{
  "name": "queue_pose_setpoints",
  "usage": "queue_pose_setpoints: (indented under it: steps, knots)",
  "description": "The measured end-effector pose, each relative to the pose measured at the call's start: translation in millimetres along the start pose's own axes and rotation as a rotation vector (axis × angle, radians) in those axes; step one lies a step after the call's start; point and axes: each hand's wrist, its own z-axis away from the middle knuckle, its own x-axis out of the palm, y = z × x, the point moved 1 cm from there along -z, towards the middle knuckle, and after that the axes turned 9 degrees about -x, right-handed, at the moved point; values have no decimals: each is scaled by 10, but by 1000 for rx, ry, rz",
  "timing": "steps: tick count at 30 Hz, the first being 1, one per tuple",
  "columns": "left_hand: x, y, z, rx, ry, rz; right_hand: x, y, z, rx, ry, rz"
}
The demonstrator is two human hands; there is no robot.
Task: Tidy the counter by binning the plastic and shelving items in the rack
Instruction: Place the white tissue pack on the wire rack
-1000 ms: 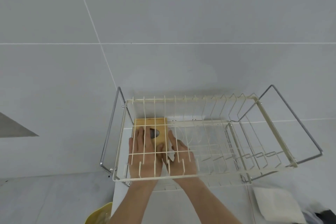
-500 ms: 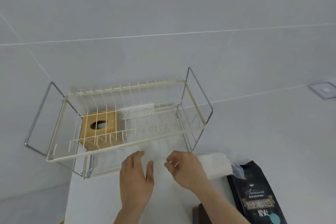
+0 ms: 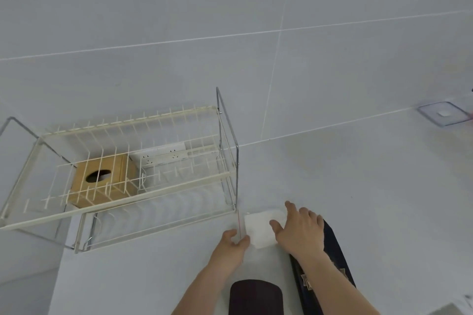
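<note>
A white flat packet (image 3: 259, 231) lies on the white counter (image 3: 158, 276) just right of the rack. My left hand (image 3: 231, 247) pinches its left edge, where a thin red strip sticks up. My right hand (image 3: 299, 231) rests on the packet's right side with fingers spread, holding nothing. The cream wire rack (image 3: 143, 190) stands at the left against the wall. A wooden box (image 3: 102, 181) with a round hole sits on its lower level. A black bag (image 3: 332, 248) lies under my right forearm.
A white power strip (image 3: 163, 155) lies behind the rack. A dark rounded object (image 3: 256, 298) sits at the counter's near edge between my arms. A clear square dish (image 3: 444, 116) is at the far right. The counter's left edge runs below the rack.
Both hands left the wooden box inside the rack, drew back and moved right to the white packet. The view swung right, so the rack now sits at the left.
</note>
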Motion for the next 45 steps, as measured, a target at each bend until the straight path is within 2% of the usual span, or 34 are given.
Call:
queue_pose_setpoints:
  steps: [2,6,11,14,17,20,23,29,35,40,45]
  knots:
    - [73,26,-24,-29,-5,59,51,25,-32,-25,-54,-36]
    - [132,7,-117,-104,55,197,120,-16,3,-108,16,-277]
    - [107,1,-93,-137,43,286,74,-93,52,-171,60,-651]
    - [45,-47,-70,-121,80,342,8,-138,77,-115,15,-882]
    - [-73,-183,-46,-99,114,506,-35,-185,97,-35,-34,-1110]
    - [-249,-351,0,-95,76,683,-41,-280,113,33,-125,-1315]
    - [-486,-430,148,-3,45,740,-3,-414,118,50,-208,-1459]
    - [-1092,-418,419,218,199,701,27,-802,138,59,-346,-1524]
    - [-1482,-254,637,363,285,674,146,-1122,212,209,-366,-1640]
    - [-1618,-236,742,455,185,692,210,-1374,277,197,-509,-1638]
    - [-1803,-320,681,402,-3,881,187,-1544,270,133,-594,-1661]
